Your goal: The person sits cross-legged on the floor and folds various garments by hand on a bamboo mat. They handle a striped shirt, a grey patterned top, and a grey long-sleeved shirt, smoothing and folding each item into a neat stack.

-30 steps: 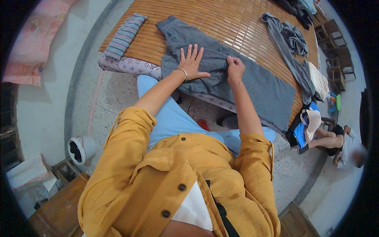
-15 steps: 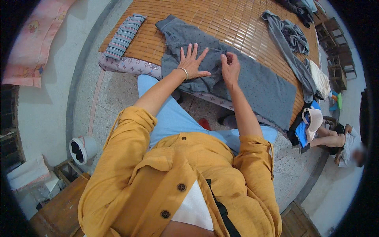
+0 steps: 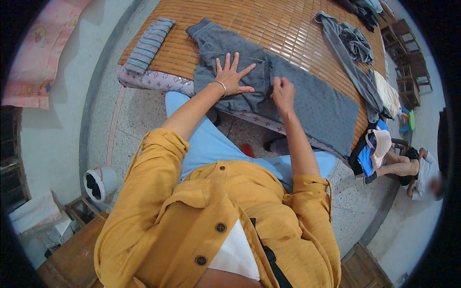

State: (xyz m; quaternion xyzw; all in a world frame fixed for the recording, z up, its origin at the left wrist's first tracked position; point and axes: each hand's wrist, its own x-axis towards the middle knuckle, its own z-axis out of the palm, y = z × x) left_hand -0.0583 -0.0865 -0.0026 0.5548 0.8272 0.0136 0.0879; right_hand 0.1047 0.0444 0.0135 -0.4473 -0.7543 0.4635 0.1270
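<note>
Dark grey dotted trousers (image 3: 317,103) lie stretched along the near edge of the bed, with one part folded back over the rest. My left hand (image 3: 232,77), a bracelet at its wrist, presses flat on the folded part with its fingers spread. By the edge of that fold, my right hand (image 3: 283,93) has its fingers curled together on the cloth. What its fingertips pinch is partly hidden. A folded striped cloth bundle (image 3: 151,44) rests on the mat left of the trousers.
A bamboo mat (image 3: 269,24) covers the bed. More grey clothing (image 3: 343,57), a white cloth (image 3: 384,93) and a pink bra (image 3: 379,144) lie to the right. A person (image 3: 422,170) sits beyond them. A white bucket (image 3: 108,180) stands on the floor at left.
My right hand has moved slightly down and its fingers have closed at the fold's edge. My left hand stays spread on the trousers.
</note>
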